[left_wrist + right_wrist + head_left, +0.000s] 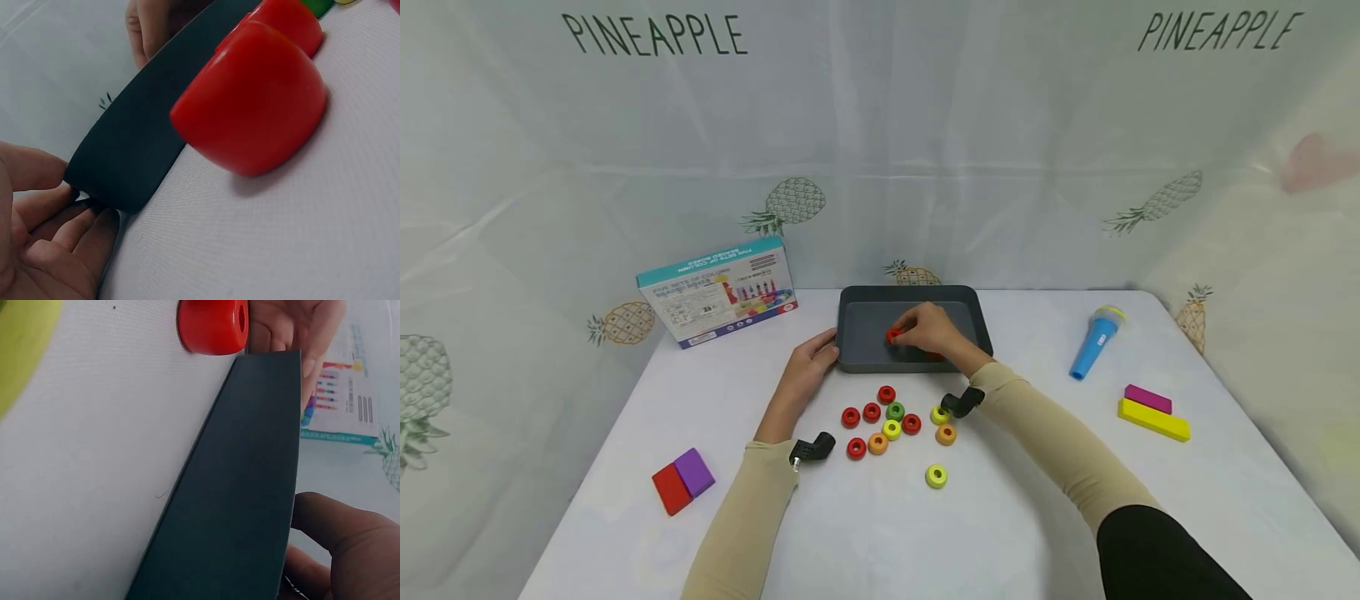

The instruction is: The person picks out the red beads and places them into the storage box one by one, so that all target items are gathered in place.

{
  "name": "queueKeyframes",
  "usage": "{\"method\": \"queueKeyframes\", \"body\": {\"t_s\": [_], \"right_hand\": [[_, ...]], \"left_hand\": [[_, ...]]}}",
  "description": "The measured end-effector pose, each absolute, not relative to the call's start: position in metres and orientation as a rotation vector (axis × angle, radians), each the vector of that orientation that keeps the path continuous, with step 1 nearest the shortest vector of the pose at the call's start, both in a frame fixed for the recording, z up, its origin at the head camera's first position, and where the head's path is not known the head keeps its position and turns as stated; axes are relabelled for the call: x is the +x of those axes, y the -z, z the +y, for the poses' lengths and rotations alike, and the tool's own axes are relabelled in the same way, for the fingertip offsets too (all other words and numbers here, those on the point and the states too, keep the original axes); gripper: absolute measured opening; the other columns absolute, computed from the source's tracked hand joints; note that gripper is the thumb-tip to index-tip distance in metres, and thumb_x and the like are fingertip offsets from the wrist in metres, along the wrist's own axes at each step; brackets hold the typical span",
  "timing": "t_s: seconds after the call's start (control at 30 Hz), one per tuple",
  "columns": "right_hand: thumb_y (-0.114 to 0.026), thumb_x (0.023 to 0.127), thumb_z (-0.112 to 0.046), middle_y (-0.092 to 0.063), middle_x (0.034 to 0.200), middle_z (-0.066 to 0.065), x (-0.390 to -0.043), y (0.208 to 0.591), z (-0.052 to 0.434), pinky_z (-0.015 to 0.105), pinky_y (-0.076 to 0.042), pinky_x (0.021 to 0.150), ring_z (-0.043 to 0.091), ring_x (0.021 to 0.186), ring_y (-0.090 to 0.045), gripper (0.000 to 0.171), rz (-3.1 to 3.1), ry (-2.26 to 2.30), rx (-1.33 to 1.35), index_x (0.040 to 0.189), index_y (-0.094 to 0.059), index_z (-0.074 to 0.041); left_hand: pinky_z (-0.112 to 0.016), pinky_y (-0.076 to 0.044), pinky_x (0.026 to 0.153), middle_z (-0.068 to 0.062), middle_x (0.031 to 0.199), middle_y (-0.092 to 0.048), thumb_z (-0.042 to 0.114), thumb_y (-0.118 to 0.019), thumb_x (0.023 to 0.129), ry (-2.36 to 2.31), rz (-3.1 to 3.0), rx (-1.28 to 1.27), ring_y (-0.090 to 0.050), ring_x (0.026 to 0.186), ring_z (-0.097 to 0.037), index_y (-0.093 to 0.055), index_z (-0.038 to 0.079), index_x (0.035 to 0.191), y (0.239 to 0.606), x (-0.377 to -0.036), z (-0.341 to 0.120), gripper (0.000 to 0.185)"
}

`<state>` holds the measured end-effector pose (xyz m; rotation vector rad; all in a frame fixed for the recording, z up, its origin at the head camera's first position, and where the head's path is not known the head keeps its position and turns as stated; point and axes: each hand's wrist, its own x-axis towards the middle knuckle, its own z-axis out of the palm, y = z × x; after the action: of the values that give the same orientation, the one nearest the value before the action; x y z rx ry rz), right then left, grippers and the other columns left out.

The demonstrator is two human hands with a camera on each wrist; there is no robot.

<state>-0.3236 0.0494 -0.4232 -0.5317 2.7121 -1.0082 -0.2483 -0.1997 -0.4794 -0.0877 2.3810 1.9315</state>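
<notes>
Red ring [892, 335], pinched between our right hand's [928, 329] thumb and fingers, within the tray [914, 367], toward 9 o'clock of its centre; whether it touches the floor, we cannot tell. Our left hand [807, 367] bends its fingers against the tray's edge near 9 o'clock, thumb at the rim. We judge a steady tray and a low, level release best. Loose rings [857, 448] lie toward 6 o'clock; a box [718, 292] stands between 9 and 10.
</notes>
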Motion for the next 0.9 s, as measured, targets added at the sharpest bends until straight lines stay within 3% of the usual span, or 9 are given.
{"method": "queueKeyframes", "body": {"t_s": [0.57,0.9], "right_hand": [[-0.08,0.086,-0.017,-0.076,0.111,0.011,-0.325,0.426,0.052,0.031,-0.059,0.079,0.022,0.096,-0.07,0.032,2.703,0.983,-0.555,0.115,-0.076,-0.006],[-0.08,0.087,-0.021,-0.075,0.115,0.009,-0.317,0.413,0.057,0.037,-0.059,0.086,0.024,0.104,-0.069,0.034,2.702,1.022,-0.59,0.118,-0.075,-0.007]], "left_hand": [[-0.045,-0.026,0.127,0.001,0.158,-0.047,0.028,-0.053,0.104,-1.924,2.375,-0.098,-0.034,0.152,-0.02,-0.046,0.02,0.153,0.48,-0.247,-0.197,0.05],[-0.046,-0.025,0.127,0.0,0.157,-0.047,0.026,-0.053,0.104,-1.906,2.412,-0.098,-0.033,0.153,-0.021,-0.047,0.02,0.153,0.476,-0.246,-0.197,0.05]]}}
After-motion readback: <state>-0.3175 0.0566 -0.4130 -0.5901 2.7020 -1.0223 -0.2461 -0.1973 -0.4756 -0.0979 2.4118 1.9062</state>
